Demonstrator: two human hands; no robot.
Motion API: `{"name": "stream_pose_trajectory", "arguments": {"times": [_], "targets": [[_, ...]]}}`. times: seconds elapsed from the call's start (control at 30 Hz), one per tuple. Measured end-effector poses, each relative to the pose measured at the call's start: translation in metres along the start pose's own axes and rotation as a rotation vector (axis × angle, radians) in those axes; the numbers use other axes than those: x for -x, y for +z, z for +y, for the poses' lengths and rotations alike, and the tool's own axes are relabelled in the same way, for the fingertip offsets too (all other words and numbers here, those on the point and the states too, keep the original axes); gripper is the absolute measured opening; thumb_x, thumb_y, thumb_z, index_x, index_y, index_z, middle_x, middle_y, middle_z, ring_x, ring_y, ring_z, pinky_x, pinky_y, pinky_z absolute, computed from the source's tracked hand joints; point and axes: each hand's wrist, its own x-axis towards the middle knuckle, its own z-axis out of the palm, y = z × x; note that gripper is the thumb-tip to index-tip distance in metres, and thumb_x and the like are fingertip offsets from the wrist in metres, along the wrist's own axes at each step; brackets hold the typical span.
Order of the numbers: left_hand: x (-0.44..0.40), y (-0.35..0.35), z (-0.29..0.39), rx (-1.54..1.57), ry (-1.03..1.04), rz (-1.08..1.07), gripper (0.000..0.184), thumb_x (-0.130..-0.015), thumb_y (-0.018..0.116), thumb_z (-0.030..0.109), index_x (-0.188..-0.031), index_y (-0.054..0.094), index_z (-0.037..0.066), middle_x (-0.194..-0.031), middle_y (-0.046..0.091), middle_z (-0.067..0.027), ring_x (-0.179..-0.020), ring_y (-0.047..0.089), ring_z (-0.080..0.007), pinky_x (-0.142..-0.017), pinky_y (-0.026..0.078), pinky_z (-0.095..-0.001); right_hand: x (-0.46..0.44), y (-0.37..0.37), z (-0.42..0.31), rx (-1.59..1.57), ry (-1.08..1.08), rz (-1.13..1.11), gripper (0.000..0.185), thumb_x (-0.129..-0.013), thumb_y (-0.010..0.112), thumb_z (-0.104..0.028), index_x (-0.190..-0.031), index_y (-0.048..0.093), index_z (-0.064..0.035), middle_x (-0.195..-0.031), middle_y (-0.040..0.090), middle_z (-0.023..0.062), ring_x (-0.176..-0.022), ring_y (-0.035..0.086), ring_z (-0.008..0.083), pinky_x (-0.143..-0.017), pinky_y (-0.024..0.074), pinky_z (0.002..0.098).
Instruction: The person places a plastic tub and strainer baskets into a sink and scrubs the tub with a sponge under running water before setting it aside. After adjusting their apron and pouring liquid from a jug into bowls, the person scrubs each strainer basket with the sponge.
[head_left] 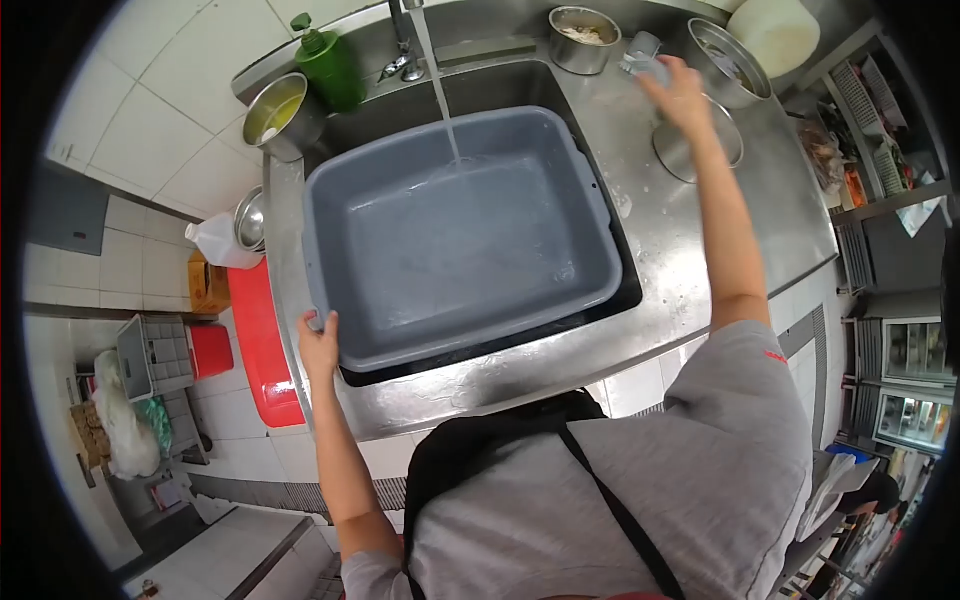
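A large grey plastic tub sits in the steel sink, with water from the faucet running into it. My left hand is at the tub's lower left corner, thumb and fingers apart around its rim. Over the counter on the right, my right hand reaches out with fingers spread, beside a small clear container; whether they touch is hard to tell. Under my right wrist stands a round metal pot.
A green pump bottle and a metal pot with yellow liquid stand at the sink's upper left. Behind my right hand are a metal bowl with food, a larger metal pot and a whitish container. A red bin is left.
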Motion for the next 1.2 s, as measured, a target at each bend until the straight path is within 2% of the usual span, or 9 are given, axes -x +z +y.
{"name": "stream_pose_trajectory", "arguments": {"times": [0.13,0.3,0.6,0.67,0.8,0.83,0.87,1.0,1.2], "targets": [[-0.034,0.002,-0.013,0.225,0.042,-0.020,0.031,-0.076,0.063,0.030,-0.080,0.056,0.001,-0.066,0.056,-0.0049,-0.061,0.051,-0.0145,-0.058,0.041,-0.0283,-0.037,0.015,0.133,0.143,0.380,-0.426,0.063,-0.076,0.045,-0.048,-0.122,0.043,-0.0043,-0.122,0.044,0.0229,-0.116,0.038,0.0356,-0.095,0.0317,0.0382],[-0.028,0.014,-0.028,0.563,0.016,-0.061,0.037,-0.077,0.063,0.027,-0.056,0.043,0.004,-0.054,0.038,0.0032,-0.052,0.032,-0.0063,-0.046,0.027,-0.0254,-0.023,0.102,0.231,0.177,0.229,-0.570,0.059,-0.081,0.041,-0.042,-0.127,0.036,-0.0052,-0.132,0.033,0.0207,-0.123,0.030,0.0324,-0.101,0.0240,0.0365],[-0.020,0.015,-0.034,0.355,0.265,0.088,0.041,-0.079,0.060,0.024,-0.055,0.034,0.003,-0.052,0.025,0.0017,-0.051,0.025,-0.0072,-0.044,0.021,-0.0277,-0.018,-0.006,0.090,0.299,0.199,-0.330,0.048,-0.069,0.051,-0.014,-0.117,0.051,-0.0105,-0.114,0.054,0.0165,-0.100,0.055,0.0282,-0.084,0.0421,0.0356],[-0.018,0.018,-0.039,0.441,0.297,0.077,0.041,-0.079,0.059,0.023,-0.055,0.033,0.003,-0.052,0.024,0.0018,-0.051,0.025,-0.0073,-0.044,0.021,-0.0277,-0.016,-0.014,0.065,-0.312,-0.185,-0.353,0.048,-0.074,0.052,-0.015,-0.121,0.047,-0.0133,-0.116,0.053,0.0156,-0.106,0.051,0.0257,-0.090,0.0378,0.0342],[-0.017,0.014,-0.038,0.442,0.313,0.051,0.039,-0.080,0.058,0.023,-0.057,0.035,0.001,-0.051,0.026,0.0012,-0.051,0.026,-0.0074,-0.044,0.021,-0.0277,0.068,0.101,-0.014,-0.377,-0.155,-0.817,0.048,-0.079,0.054,-0.015,-0.125,0.042,-0.0084,-0.117,0.051,0.0143,-0.108,0.048,0.0240,-0.091,0.0370,0.0324],[-0.017,0.013,-0.039,0.391,0.336,0.067,0.038,-0.080,0.058,0.023,-0.058,0.036,0.001,-0.051,0.027,0.0003,-0.050,0.026,-0.0074,-0.044,0.021,-0.0277,0.103,0.161,-0.007,-0.396,-0.512,-0.650,0.044,-0.080,0.054,-0.016,-0.122,0.043,-0.0076,-0.109,0.054,0.0189,-0.104,0.051,0.0300,-0.090,0.0382,0.0350],[-0.013,0.013,-0.038,0.381,0.314,0.077,0.038,-0.080,0.058,0.023,-0.058,0.036,0.001,-0.051,0.027,0.0003,-0.050,0.026,-0.0074,-0.044,0.021,-0.0277,0.133,0.158,-0.051,0.081,-0.386,-0.871,0.034,-0.081,0.052,-0.019,-0.112,0.047,-0.0052,-0.101,0.056,0.0227,-0.098,0.052,0.0358,-0.085,0.0410,0.0393],[-0.008,0.010,-0.026,0.415,0.339,0.103,0.036,-0.080,0.057,0.023,-0.058,0.039,0.000,-0.049,0.028,-0.0034,-0.049,0.028,-0.0081,-0.043,0.023,-0.0285,0.223,0.197,-0.076,0.001,-0.454,-1.134,0.035,-0.079,0.055,-0.032,-0.097,0.048,-0.0028,-0.093,0.056,0.0231,-0.088,0.054,0.0376,-0.074,0.0430,0.0434],[-0.009,0.009,-0.027,0.454,0.261,0.065,0.034,-0.079,0.058,0.021,-0.059,0.041,0.000,-0.048,0.030,-0.0027,-0.047,0.028,-0.0078,-0.042,0.024,-0.0282,0.264,0.237,-0.209,-0.470,-1.457,-0.689,0.038,-0.077,0.052,-0.047,-0.098,0.057,-0.0165,-0.102,0.053,0.0080,-0.096,0.049,0.0266,-0.082,0.0367,0.0379]]}}
